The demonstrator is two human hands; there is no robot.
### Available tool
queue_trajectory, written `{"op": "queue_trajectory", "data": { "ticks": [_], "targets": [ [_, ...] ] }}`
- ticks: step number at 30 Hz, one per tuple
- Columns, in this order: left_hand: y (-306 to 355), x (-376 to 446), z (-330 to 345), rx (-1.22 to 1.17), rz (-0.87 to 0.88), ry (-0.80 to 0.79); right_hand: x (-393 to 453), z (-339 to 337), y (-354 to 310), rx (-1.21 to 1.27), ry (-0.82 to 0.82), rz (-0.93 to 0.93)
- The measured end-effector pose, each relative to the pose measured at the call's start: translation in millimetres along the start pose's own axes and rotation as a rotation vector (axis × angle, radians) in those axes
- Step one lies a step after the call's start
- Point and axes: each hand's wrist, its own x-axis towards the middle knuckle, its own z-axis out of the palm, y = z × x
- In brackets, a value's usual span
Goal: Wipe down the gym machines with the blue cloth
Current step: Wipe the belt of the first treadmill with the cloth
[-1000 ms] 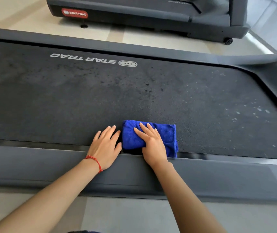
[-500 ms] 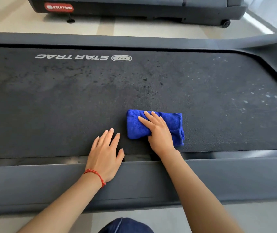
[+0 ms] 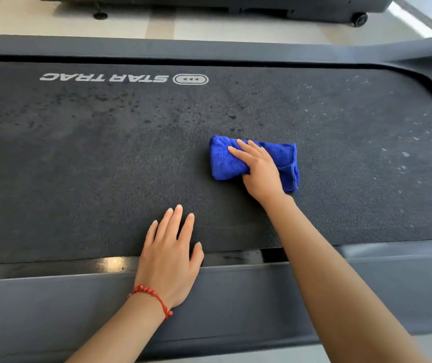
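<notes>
Right hand (image 3: 260, 170) flat on blue cloth (image 3: 225, 161)

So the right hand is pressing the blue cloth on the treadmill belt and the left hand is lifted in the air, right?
Not quite. The head view shows the left hand resting flat across the treadmill belt edge and side rail, not lifted. The right hand does press the blue cloth on the belt.

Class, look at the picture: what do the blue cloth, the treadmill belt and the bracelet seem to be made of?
Blue cloth: soft looped fabric, likely microfibre or terry; fuzzy nap, folds.
Treadmill belt: probably rubbery textured sheet; matte, pebbled grain, dark specks and pale spots.
Bracelet: red beads or knotted cord on the left wrist; too small to tell which.
</notes>
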Motion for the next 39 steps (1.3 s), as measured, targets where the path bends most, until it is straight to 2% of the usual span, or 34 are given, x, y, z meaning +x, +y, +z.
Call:
{"op": "queue_trajectory", "data": {
  "ticks": [9,16,39],
  "targets": [
    [0,0,2,0.013,0.001,0.010,58,4,19,-0.031,0.008,0.026],
    [-1,0,1,0.010,0.008,0.016,68,2,16,-0.039,-0.022,0.055],
    [0,-1,1,-0.061,0.007,0.022,-84,-15,-24,0.043,-0.091,-0.032]
  ]
}}
